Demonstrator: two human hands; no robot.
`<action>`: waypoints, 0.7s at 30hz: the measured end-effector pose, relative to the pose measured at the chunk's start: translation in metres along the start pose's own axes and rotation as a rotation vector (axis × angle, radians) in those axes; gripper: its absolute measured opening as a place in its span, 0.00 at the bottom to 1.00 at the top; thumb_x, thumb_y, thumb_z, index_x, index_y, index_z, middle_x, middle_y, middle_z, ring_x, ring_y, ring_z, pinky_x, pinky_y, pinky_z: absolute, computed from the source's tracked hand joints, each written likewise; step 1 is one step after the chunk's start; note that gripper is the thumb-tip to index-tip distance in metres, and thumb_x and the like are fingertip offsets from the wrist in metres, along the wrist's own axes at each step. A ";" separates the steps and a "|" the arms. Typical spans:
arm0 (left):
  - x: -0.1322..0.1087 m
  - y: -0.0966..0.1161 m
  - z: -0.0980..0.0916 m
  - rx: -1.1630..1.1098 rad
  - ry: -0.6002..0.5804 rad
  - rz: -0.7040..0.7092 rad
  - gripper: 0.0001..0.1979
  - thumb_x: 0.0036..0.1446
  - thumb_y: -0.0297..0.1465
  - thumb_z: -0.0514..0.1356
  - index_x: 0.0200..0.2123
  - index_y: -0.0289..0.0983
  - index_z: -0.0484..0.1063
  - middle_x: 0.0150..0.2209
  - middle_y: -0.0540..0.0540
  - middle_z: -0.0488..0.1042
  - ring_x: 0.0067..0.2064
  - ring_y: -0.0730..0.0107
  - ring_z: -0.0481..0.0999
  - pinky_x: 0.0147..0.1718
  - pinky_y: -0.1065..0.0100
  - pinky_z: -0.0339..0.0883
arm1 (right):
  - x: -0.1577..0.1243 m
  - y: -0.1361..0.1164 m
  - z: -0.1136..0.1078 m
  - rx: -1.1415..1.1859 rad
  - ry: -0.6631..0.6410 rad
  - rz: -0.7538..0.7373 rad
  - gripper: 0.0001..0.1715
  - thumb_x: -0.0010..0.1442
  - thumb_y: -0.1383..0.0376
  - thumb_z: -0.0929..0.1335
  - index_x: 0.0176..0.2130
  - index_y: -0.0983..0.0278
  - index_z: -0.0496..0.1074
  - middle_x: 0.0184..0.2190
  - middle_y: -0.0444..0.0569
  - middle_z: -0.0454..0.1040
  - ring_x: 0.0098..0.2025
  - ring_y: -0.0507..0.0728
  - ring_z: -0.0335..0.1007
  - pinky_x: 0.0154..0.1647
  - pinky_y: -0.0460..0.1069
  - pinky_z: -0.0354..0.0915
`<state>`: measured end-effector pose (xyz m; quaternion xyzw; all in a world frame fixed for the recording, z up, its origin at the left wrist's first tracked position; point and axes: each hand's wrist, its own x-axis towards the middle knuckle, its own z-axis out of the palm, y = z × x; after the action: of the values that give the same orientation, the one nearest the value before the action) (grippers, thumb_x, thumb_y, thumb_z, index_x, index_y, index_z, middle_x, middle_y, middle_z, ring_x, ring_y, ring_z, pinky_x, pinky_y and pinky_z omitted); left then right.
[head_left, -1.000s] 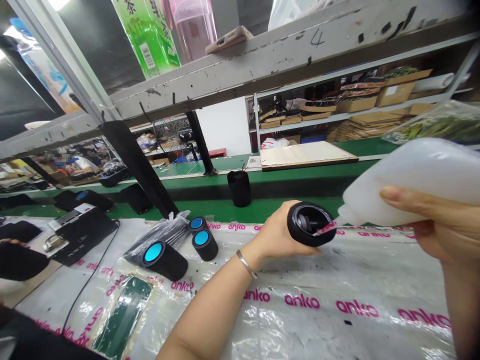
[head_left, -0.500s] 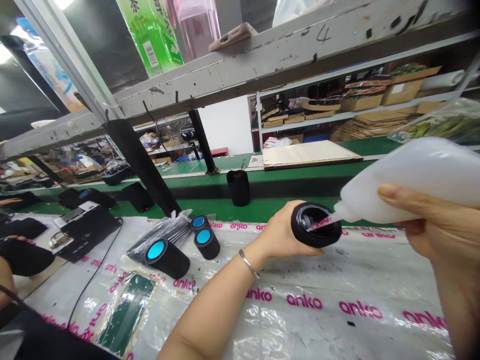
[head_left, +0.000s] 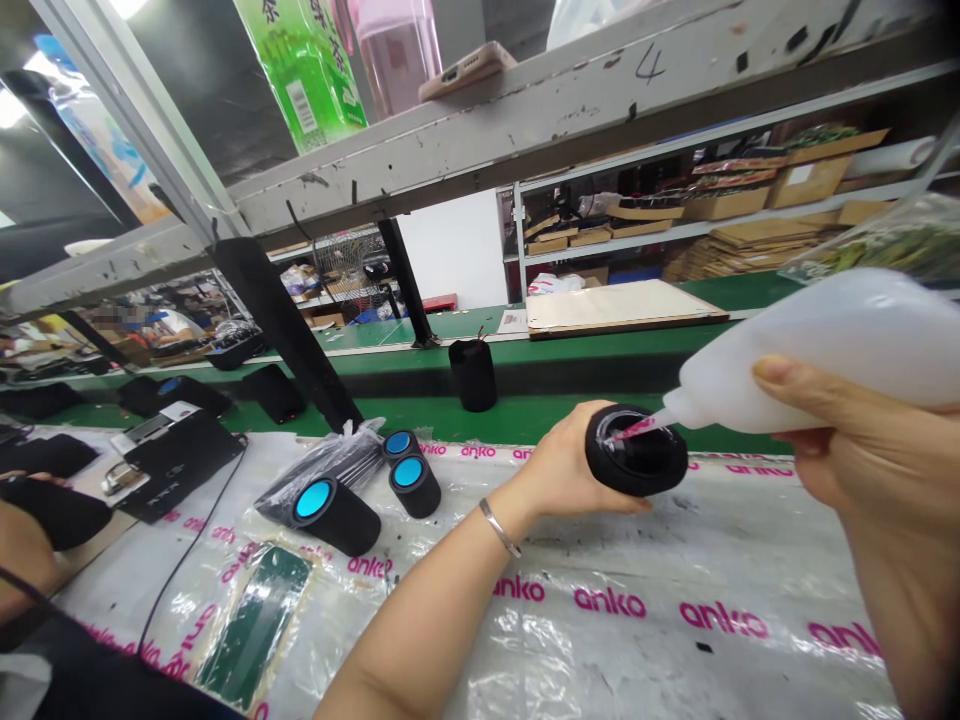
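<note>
My left hand grips a black fabric-covered cylinder, a speaker shell, tilted with its open end facing me. My right hand is wrapped round a translucent white squeeze bottle. The bottle's pink nozzle tip reaches into the open end of the shell, near its far rim. A thin bracelet sits on my left wrist.
Three black speakers with blue ends lie left of centre on plastic sheeting printed "anko", beside a green panel. A lone black cylinder stands on the green conveyor. Another person's arm works at far left. A metal shelf hangs overhead.
The nozzle tip has slid from the near right rim deeper across the shell's opening towards the left. The bottle rose slightly. The cylinder on the conveyor drifted a little left.
</note>
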<state>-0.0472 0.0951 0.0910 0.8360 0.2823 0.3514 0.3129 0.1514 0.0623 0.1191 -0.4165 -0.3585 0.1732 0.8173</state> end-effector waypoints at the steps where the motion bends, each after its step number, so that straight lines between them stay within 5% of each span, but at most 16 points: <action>1: 0.000 0.000 0.000 0.001 -0.002 0.000 0.37 0.34 0.39 0.76 0.50 0.40 0.69 0.50 0.46 0.73 0.53 0.52 0.74 0.51 0.57 0.71 | 0.000 0.000 0.001 0.007 0.013 0.014 0.29 0.26 0.60 0.84 0.26 0.71 0.74 0.35 0.57 0.69 0.36 0.61 0.68 0.26 0.52 0.72; 6: 0.000 -0.002 0.001 0.015 -0.001 -0.020 0.39 0.33 0.39 0.76 0.51 0.41 0.68 0.52 0.45 0.72 0.55 0.50 0.72 0.53 0.55 0.70 | 0.000 0.000 0.003 0.001 0.056 0.020 0.30 0.24 0.60 0.84 0.26 0.70 0.75 0.35 0.55 0.69 0.35 0.61 0.68 0.20 0.47 0.66; 13: 0.000 -0.003 0.001 -0.005 -0.003 -0.010 0.39 0.34 0.40 0.76 0.51 0.41 0.67 0.52 0.45 0.72 0.55 0.51 0.72 0.52 0.57 0.69 | -0.005 0.003 -0.003 -0.110 0.021 -0.133 0.26 0.38 0.58 0.83 0.31 0.70 0.75 0.40 0.50 0.70 0.43 0.62 0.70 0.32 0.48 0.72; 21: -0.001 -0.007 0.003 -0.004 0.004 -0.024 0.42 0.34 0.40 0.76 0.54 0.42 0.66 0.55 0.44 0.70 0.57 0.49 0.70 0.56 0.54 0.67 | -0.005 0.009 -0.012 -0.224 0.015 -0.196 0.28 0.41 0.59 0.82 0.39 0.67 0.75 0.43 0.48 0.71 0.43 0.63 0.70 0.25 0.48 0.65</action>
<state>-0.0474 0.0978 0.0842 0.8314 0.2921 0.3497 0.3181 0.1574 0.0582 0.1049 -0.4694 -0.4082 0.0482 0.7815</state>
